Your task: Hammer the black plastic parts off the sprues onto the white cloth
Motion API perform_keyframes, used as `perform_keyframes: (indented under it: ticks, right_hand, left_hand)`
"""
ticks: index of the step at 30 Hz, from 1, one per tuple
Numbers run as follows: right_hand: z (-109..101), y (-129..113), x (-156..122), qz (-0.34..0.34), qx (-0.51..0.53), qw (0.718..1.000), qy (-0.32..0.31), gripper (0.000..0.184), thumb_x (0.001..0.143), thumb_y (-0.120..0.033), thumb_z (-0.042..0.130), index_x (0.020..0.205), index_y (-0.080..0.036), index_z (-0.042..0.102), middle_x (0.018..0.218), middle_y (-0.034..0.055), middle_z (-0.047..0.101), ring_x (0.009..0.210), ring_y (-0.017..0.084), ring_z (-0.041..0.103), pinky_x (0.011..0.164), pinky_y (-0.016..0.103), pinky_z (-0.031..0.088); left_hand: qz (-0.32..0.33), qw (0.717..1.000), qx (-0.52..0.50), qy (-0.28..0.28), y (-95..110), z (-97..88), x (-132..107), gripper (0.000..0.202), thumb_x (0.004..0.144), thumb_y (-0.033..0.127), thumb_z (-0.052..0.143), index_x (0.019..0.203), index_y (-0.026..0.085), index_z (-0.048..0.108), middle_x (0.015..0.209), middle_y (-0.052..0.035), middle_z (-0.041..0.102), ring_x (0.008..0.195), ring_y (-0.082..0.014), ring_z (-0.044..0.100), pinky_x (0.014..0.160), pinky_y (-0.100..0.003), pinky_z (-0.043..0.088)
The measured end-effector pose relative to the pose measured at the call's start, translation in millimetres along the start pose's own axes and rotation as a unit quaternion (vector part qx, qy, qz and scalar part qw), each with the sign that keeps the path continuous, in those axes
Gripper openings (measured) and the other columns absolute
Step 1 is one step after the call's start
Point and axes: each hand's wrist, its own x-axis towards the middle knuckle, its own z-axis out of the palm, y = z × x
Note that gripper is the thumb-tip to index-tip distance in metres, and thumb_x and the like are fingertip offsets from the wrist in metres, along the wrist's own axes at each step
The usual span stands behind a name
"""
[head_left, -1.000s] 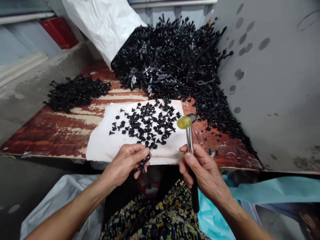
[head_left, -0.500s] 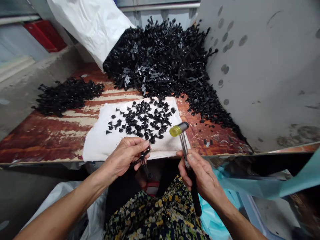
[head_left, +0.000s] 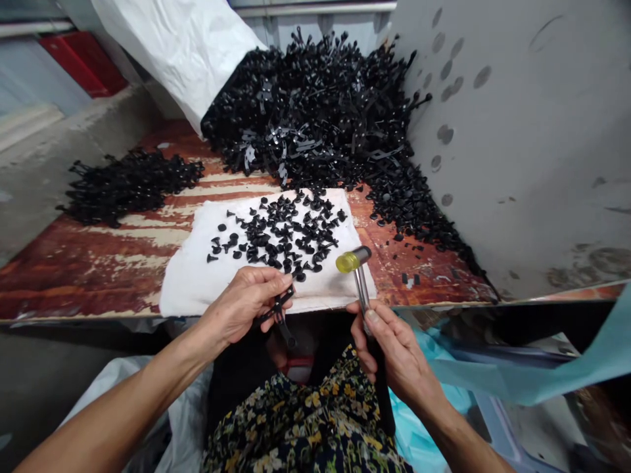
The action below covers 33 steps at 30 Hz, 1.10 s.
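Observation:
My left hand [head_left: 251,299] is closed on a black jointed bracket [head_left: 282,307], pinched between thumb and fingers just off the table's front edge; part of the bracket is hidden by the fingers. My right hand [head_left: 387,338] grips a mallet [head_left: 362,289] upright by its dark handle, the head with one yellow translucent face [head_left: 348,262] and a dark other end. Beyond both hands lies a folded white cloth [head_left: 190,282]. Scattered over it are several small black pegs with round flat heads [head_left: 283,230].
A large heap of black brackets [head_left: 320,112] spills from a white sack [head_left: 182,52] at the back. To the left is a smaller pile of black brackets [head_left: 131,187]. Black pegs [head_left: 409,203] lie along the grey panel [head_left: 532,157] on the right. The worn red table [head_left: 113,263] ends before my lap.
The mallet's head has dipped slightly. My left hand still holds the bracket, hardly moved, and the whole view has shifted a little.

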Motion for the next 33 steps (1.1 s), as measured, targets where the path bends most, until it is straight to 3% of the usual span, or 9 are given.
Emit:
perform_keyframes:
  ticks: [8,15,27,33]
  right_hand:
    - [-0.9,1.1,-0.8,0.008,0.008,1.0,-0.002,0.036,0.088,-0.054,0.061,0.098,-0.02,0.059,0.064,-0.0081,0.051,0.038,0.002,0.038,0.033,0.013,0.04]
    - [0.0,2.3,-1.5,0.013,0.008,1.0,0.002,0.038,0.088,-0.056,0.061,0.099,-0.02,0.059,0.063,-0.0079,0.05,0.038,0.003,0.038,0.033,0.013,0.039]
    - [-0.3,6.2,-2.6,0.024,0.001,1.0,-0.006,0.04,0.087,-0.057,0.061,0.102,-0.02,0.059,0.063,-0.0081,0.048,0.039,0.003,0.036,0.032,0.014,0.037]
    - [-3.9,1.5,-1.3,0.045,-0.07,0.996,-0.026,0.052,0.086,-0.059,0.059,0.114,-0.016,0.056,0.047,-0.0123,0.038,0.036,0.006,0.031,0.034,0.017,0.032]
  left_hand:
    - [-0.004,1.0,-0.004,-0.001,0.3,-0.2,0.0,0.049,0.046,0.05,0.088,0.059,0.01,0.063,0.047,-0.0008,0.06,0.033,-0.0072,0.048,0.026,-0.015,0.033]
    - [-0.009,1.0,-0.001,0.004,-0.5,-1.4,0.7,0.039,0.047,0.038,0.088,0.058,0.011,0.061,0.047,-0.0012,0.06,0.035,-0.0081,0.049,0.027,-0.015,0.034]
    - [-0.004,1.0,0.01,0.008,1.4,0.6,0.0,0.037,0.046,0.036,0.087,0.056,0.011,0.062,0.046,-0.0011,0.059,0.034,-0.0074,0.046,0.027,-0.015,0.032]
    - [-0.002,0.999,0.043,0.005,3.3,0.6,1.0,0.039,0.047,0.039,0.086,0.054,0.012,0.059,0.046,-0.0002,0.059,0.031,-0.006,0.043,0.027,-0.016,0.03]
